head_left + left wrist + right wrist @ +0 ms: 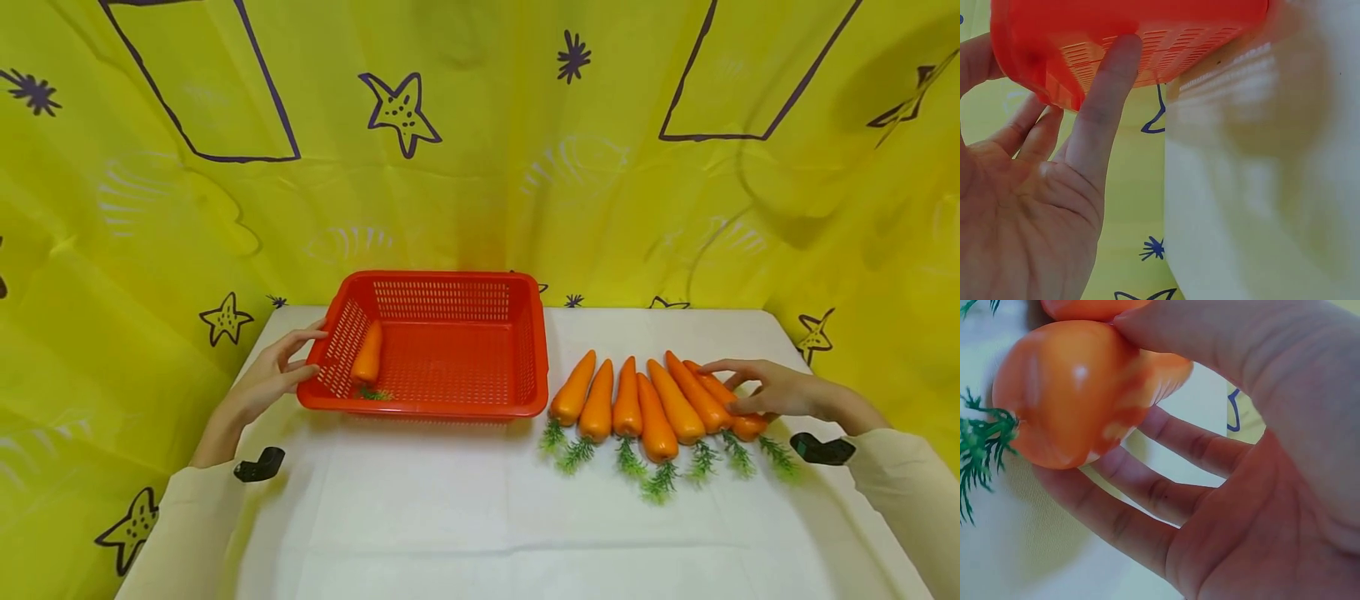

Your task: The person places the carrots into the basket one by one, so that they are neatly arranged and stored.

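Note:
A red plastic basket [420, 408] with slotted walls stands left of centre, with one orange carrot [367, 354] lying inside along its left wall. My left hand [273, 375] holds the basket's left rim; in the left wrist view one long finger presses the outer wall [1172, 47]. Several carrots lie in a row to the right, tips away from me and green tops toward me. At the right end of that row, my right hand [780, 390] grips the last carrot [1072, 394], thumb on one side and fingers curled along the other.
The white table [420, 517] carries the basket and the carrot row. Close behind it hangs a yellow curtain [480, 208] with dark starfish drawings, which also runs along the left and right sides. The basket's right wall is near the leftmost carrot [573, 390] of the row.

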Demonstrator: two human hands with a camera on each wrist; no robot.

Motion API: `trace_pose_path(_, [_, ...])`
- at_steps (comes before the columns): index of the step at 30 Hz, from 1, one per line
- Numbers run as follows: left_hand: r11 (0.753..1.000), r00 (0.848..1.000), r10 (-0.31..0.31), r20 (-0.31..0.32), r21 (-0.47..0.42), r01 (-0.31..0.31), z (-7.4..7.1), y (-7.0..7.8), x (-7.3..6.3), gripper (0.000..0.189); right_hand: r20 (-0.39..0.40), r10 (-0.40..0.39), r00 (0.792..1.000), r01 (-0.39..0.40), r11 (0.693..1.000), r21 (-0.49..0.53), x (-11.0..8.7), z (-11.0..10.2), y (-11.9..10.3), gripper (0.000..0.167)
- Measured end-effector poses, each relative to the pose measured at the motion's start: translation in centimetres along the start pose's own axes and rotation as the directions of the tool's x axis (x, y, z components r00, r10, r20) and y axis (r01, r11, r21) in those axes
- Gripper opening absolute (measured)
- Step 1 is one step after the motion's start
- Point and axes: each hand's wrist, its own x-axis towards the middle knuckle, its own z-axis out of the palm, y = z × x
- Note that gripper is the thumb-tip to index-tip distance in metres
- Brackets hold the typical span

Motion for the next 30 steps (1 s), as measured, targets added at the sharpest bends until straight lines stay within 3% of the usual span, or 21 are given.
trace_pose_path(12, [0.998,0.998,-0.06,0.032,0.03,0.059,-0.3,0.4,-0.4,0.05,-0.045,-0.042,0.998,0.04,0.999,-0.032,-1.2,-1.8,-1.6,0.063])
trace_pose_path(21, [0.998,0.995,-0.059,0.08,-0.017,0.061,-0.6,0.0,-0.5,0.051,-0.079,-0.039,0.996,0.035,0.998,-0.049,-2.0,-3.9,-3.5,0.065])
trace_pose_path(30, [0.996,0.992,-0.082,0.1,-0.037,0.086,-0.8,-0.4,-0.6,0.052,-0.109,-0.02,0.994,0.016,0.999,-0.033,-2.1,-4.2,-4.4,0.068])
